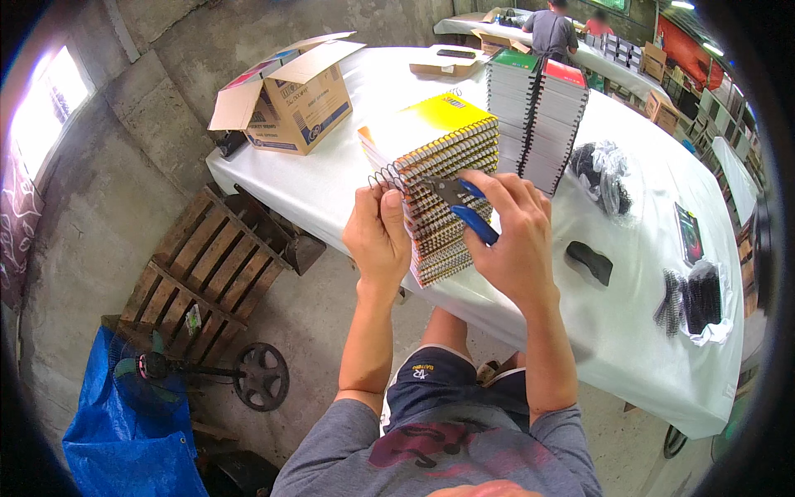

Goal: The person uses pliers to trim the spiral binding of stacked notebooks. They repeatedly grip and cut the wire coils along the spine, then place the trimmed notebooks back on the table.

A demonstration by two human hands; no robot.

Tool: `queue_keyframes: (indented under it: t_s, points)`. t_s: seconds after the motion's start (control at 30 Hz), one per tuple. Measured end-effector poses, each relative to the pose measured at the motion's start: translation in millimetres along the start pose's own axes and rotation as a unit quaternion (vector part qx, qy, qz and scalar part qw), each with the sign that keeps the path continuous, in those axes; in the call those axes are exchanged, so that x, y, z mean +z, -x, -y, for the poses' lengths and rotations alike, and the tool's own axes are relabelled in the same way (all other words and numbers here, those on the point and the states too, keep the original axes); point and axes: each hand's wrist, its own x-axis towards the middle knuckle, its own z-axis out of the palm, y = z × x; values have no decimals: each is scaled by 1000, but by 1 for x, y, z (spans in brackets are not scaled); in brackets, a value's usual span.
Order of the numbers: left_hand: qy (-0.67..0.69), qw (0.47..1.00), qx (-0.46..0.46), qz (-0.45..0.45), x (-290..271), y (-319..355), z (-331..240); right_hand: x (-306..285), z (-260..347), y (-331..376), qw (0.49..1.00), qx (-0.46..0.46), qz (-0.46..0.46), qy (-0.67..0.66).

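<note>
Blue-handled pliers, handles spread, tilted; nose near thin dark coil.

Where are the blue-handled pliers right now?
In the head view, the pliers are just right of centre, in the right hand, in front of the notebook stack, tips toward the left hand.

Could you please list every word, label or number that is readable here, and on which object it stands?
I will not copy printed words or brands, but they stand here:
Cardboard box: dark lettering, partly legible; blue band.
Yellow notebook cover: small dark lettering.
Navy shorts: yellow lettering, white emblem.
Red notebook cover: pale marks, too small to read.
</note>
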Motion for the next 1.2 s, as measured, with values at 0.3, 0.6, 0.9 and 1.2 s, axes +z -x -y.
queue_keyframes:
  t_s: [0.3, 0.6, 0.9, 1.2]
  points:
    - [-4, 1000, 5, 14, -1, 0, -6, 6, 10, -3, 999, -2, 4, 54]
    - [11, 1000, -8, 25, -4, 1, -8, 11, 7, -3, 999, -4, -3, 40]
    - [-79, 993, 84, -30, -1, 6, 0, 12, 8, -3, 999, 15, 8, 29]
    - [340, 902, -265, 0, -21, 26, -54, -11, -21, 19, 999, -10, -37, -26]
